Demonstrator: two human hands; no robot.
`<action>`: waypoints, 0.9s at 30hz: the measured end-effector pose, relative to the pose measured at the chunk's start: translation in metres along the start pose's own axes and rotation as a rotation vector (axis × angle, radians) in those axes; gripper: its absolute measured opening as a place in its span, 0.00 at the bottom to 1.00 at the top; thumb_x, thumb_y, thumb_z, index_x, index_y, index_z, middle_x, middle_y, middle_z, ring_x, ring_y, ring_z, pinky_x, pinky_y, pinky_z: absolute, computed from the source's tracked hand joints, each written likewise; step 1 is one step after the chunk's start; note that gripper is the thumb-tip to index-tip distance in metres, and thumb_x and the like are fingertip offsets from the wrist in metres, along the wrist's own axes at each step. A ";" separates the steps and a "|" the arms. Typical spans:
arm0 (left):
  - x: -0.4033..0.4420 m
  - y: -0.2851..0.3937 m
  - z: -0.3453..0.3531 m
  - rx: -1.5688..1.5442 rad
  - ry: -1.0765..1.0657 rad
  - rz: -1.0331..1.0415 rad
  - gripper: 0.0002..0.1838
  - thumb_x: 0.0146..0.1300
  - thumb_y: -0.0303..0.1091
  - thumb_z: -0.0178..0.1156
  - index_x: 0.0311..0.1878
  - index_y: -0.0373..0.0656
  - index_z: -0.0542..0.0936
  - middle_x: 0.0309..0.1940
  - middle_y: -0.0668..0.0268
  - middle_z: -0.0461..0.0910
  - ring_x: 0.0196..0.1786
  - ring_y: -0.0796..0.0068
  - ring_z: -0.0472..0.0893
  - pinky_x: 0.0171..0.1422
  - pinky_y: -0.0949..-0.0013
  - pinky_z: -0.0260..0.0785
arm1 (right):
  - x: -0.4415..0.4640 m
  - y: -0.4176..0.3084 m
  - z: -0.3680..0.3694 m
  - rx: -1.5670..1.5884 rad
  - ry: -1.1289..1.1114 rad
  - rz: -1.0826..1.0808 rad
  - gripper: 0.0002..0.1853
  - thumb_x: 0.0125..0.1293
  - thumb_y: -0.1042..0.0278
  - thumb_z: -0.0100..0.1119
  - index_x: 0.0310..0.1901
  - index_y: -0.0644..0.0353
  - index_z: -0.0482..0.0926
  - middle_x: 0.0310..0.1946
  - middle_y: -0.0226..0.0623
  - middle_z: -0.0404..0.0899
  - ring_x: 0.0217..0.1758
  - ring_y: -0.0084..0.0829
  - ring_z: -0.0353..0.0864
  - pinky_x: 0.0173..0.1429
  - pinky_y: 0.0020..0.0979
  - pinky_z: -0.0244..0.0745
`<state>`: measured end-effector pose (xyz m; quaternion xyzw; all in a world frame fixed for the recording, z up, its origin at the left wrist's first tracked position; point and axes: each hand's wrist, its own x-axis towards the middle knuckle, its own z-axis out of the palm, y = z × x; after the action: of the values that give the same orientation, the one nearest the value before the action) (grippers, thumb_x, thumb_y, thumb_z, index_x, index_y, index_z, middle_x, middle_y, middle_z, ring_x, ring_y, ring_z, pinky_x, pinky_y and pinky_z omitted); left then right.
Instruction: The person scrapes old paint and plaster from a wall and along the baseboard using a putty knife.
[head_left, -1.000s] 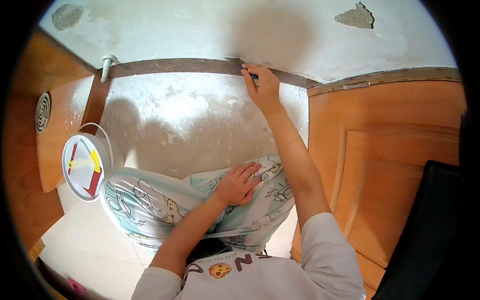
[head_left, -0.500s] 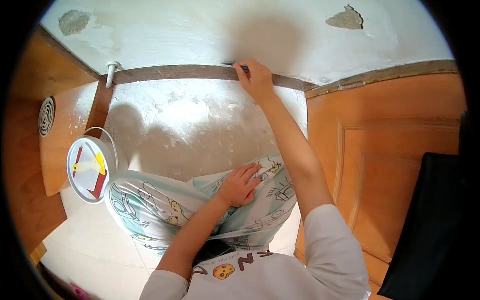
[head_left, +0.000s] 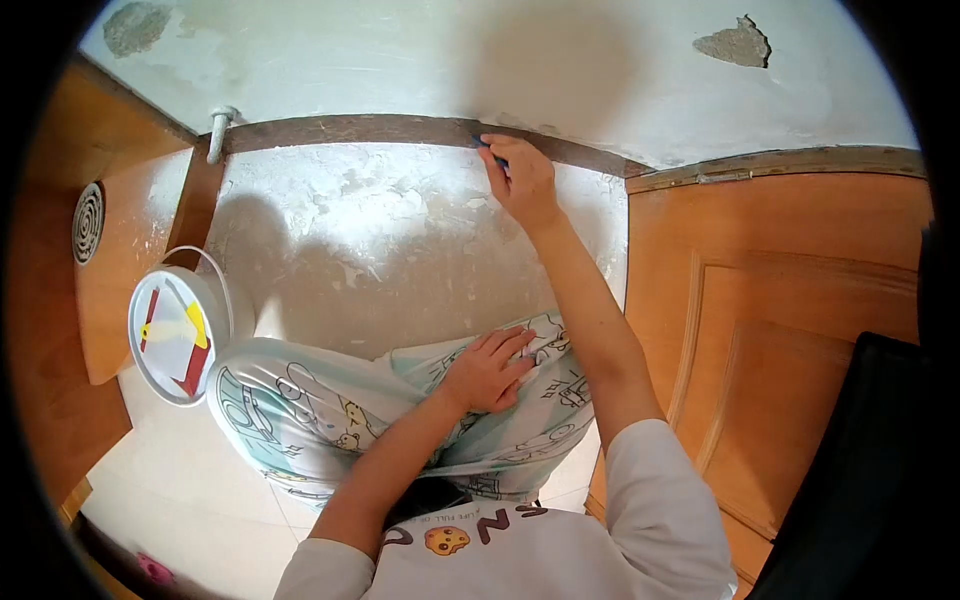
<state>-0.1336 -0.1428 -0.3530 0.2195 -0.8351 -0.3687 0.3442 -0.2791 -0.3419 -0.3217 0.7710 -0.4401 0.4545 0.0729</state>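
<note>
My right hand (head_left: 526,182) is closed around a small blue-handled tool (head_left: 478,141), mostly hidden by the fingers. The fingers are at the brown wooden strip (head_left: 340,130) that runs between the upper white wall (head_left: 350,60) and the patchy, flaking surface (head_left: 400,220) below. Whether the tool's tip touches the strip I cannot tell. My left hand (head_left: 490,368) lies flat with fingers apart on the patterned trousers (head_left: 300,395), holding nothing.
A white lidded bucket (head_left: 170,365) with a wire handle stands at left, near a short pipe (head_left: 219,135). Wooden panels (head_left: 120,270) border the left, and a wooden door (head_left: 780,240) the right. Two bare patches show on the wall, one a ragged hole (head_left: 738,43).
My right hand has moved slightly down and right, and the tool's thin dark end, seen earlier pointing left, is now hardly visible. The view has shifted a little. My left hand stays on the trousers.
</note>
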 end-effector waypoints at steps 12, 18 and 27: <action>-0.004 0.003 0.002 0.021 0.020 0.027 0.17 0.38 0.31 0.53 0.36 0.42 0.74 0.54 0.54 0.71 0.55 0.53 0.71 0.56 0.55 0.66 | 0.011 0.018 0.010 -0.221 -0.277 -0.079 0.08 0.54 0.71 0.62 0.30 0.60 0.71 0.21 0.36 0.73 0.23 0.36 0.75 0.26 0.33 0.72; 0.001 -0.004 -0.001 -0.011 -0.018 -0.009 0.17 0.38 0.31 0.54 0.37 0.42 0.75 0.54 0.54 0.70 0.56 0.53 0.70 0.56 0.55 0.65 | 0.023 0.001 0.010 -0.114 0.054 -0.202 0.08 0.55 0.69 0.61 0.30 0.60 0.71 0.22 0.35 0.73 0.24 0.33 0.75 0.26 0.31 0.72; -0.001 -0.002 0.000 0.012 -0.007 0.003 0.18 0.38 0.31 0.54 0.38 0.42 0.75 0.55 0.54 0.70 0.56 0.55 0.70 0.56 0.56 0.65 | 0.032 0.002 0.014 -0.145 0.041 -0.271 0.12 0.55 0.69 0.62 0.27 0.59 0.66 0.18 0.34 0.68 0.20 0.31 0.71 0.22 0.28 0.68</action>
<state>-0.1330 -0.1435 -0.3548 0.2191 -0.8387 -0.3640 0.3407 -0.2649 -0.3700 -0.3057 0.8066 -0.3620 0.4233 0.1980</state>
